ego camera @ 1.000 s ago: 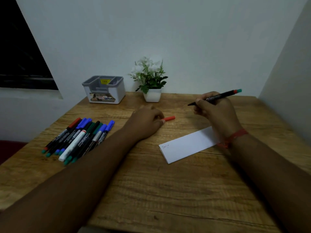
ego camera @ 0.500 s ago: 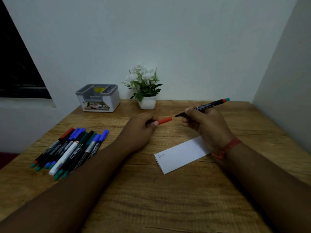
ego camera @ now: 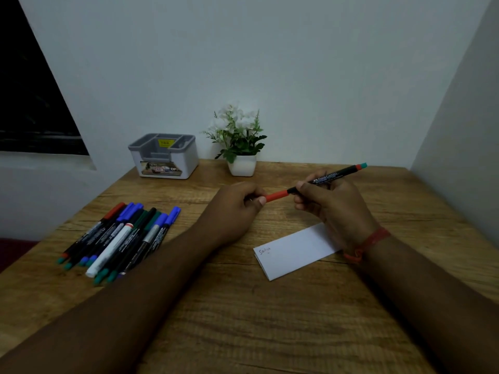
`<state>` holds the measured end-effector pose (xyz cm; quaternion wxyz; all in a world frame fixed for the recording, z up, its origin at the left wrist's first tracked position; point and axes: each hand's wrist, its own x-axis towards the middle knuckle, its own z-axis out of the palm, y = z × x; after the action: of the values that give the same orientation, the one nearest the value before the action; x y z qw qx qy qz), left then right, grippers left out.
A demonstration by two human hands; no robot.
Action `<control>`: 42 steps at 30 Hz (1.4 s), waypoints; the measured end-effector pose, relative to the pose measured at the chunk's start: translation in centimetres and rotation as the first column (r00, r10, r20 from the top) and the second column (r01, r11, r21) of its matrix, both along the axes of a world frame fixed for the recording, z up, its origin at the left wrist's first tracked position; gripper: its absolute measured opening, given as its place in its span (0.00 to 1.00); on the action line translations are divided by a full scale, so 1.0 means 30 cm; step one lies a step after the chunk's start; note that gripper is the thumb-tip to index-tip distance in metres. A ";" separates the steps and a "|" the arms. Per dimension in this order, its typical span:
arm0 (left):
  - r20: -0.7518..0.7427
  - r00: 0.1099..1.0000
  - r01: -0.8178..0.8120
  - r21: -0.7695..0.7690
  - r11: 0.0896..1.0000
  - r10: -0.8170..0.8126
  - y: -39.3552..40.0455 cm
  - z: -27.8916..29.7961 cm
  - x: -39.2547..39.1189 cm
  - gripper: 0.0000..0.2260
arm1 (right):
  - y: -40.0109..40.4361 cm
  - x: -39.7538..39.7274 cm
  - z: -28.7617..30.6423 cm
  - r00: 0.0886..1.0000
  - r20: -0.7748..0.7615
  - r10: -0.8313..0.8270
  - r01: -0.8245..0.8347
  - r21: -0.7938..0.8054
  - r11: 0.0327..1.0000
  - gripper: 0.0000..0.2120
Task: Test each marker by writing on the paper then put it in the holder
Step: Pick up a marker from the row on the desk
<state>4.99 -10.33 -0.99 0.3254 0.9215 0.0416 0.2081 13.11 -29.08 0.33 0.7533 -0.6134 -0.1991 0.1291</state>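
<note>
Where the two hands meet above the table, a slim black marker (ego camera: 328, 177) slants up to the right, its printed barrel gripped in the curled fingers of the right hand (ego camera: 328, 205), its far end banded red and teal. The left hand (ego camera: 237, 209) pinches the red cap (ego camera: 276, 195) between thumb and fingers, and the cap's open end meets the marker's tip; whether it is fully seated I cannot tell. A red thread bracelet (ego camera: 368, 245) circles the right wrist. Just below that hand lies a folded white paper (ego camera: 294, 253), flat on the wood, with a small scribble near its left edge. Well to the left, a loose pile of markers (ego camera: 118, 238) rests in a fan, with red, blue and green caps and one white barrel among the black. At the back stands the holder (ego camera: 163, 156), a grey-and-white plastic box with compartments and a yellow sticker inside, and beside it a small white pot of flowers (ego camera: 240, 141). The wooden table (ego camera: 243, 319) shows heavy grain, set into a corner of plain pale walls, with a dark window (ego camera: 29, 103) on the left.
</note>
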 end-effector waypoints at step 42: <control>-0.180 0.836 -0.363 0.526 0.769 0.518 0.719 0.010 -0.312 0.42 | 0.714 -0.027 0.288 0.677 0.724 0.131 0.400 -0.511 0.761 0.04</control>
<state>-4.37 11.23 -0.70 0.0219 0.9564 0.2589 0.1335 12.31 -7.67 8.98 0.3666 -0.8426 -0.3745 -0.1243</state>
